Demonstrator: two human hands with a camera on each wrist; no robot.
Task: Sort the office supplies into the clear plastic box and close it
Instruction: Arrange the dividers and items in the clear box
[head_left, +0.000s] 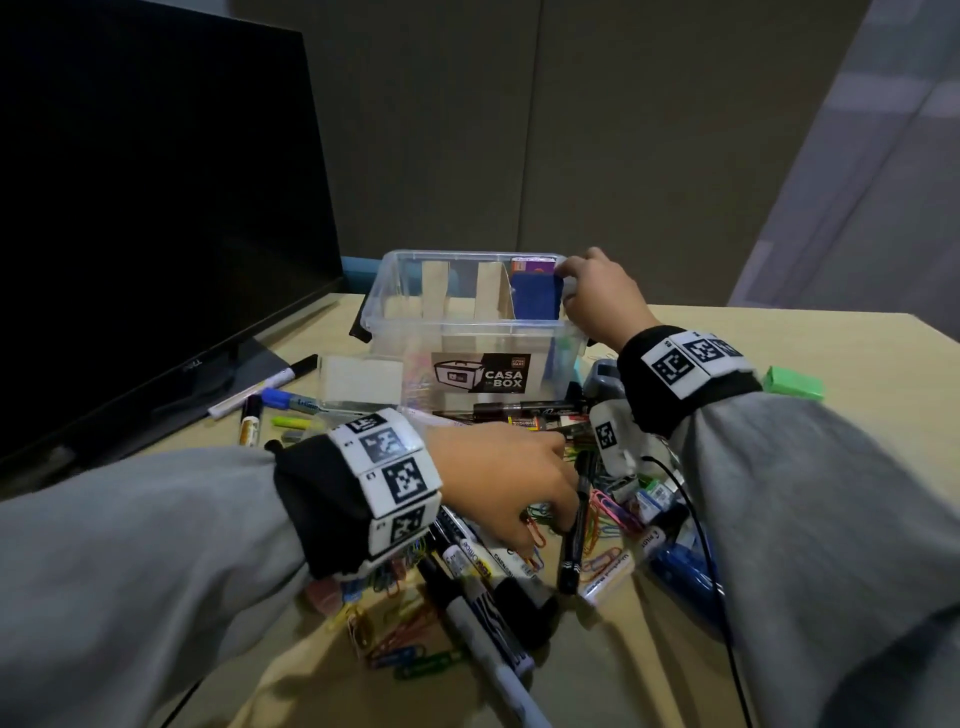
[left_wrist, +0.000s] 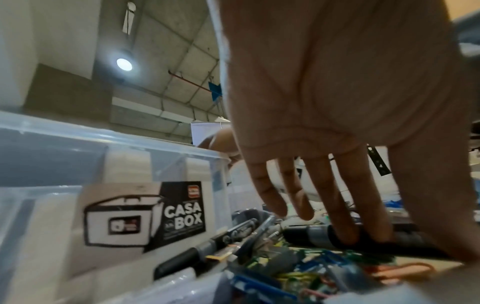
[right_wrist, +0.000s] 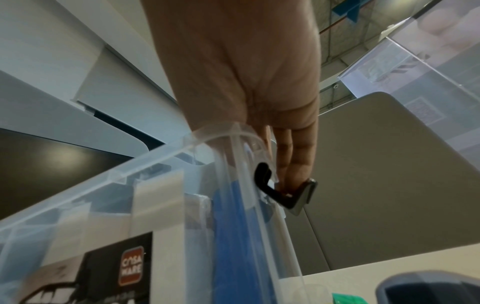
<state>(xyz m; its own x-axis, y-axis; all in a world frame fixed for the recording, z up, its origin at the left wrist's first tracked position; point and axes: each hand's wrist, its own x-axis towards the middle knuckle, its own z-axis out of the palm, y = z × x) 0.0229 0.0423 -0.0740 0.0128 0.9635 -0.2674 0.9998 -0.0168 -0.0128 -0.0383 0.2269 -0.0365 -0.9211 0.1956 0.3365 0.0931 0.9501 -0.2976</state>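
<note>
The clear plastic box (head_left: 457, 332) (left_wrist: 52, 142) (right_wrist: 145, 166) stands open mid-table with cardboard dividers and a blue block (head_left: 535, 297) (right_wrist: 228, 230) at its right end. My right hand (head_left: 569, 291) (right_wrist: 259, 162) grips the box's right rim, thumb inside by the blue block, fingers outside by the black latch (right_wrist: 283, 198). Nearer to me, my left hand (head_left: 556, 519) (left_wrist: 384, 236) reaches into a heap of markers and coloured paper clips (head_left: 608, 525). It pinches a black marker (head_left: 574, 540) (left_wrist: 311, 233), which stands tilted above the pile.
A dark monitor (head_left: 156, 208) fills the left side, with loose markers (head_left: 260, 387) at its foot. More paper clips (head_left: 405, 644) and a large marker (head_left: 483, 629) lie near me. A green block (head_left: 795, 383) sits at the right, a grey stapler (head_left: 602, 374) by the box.
</note>
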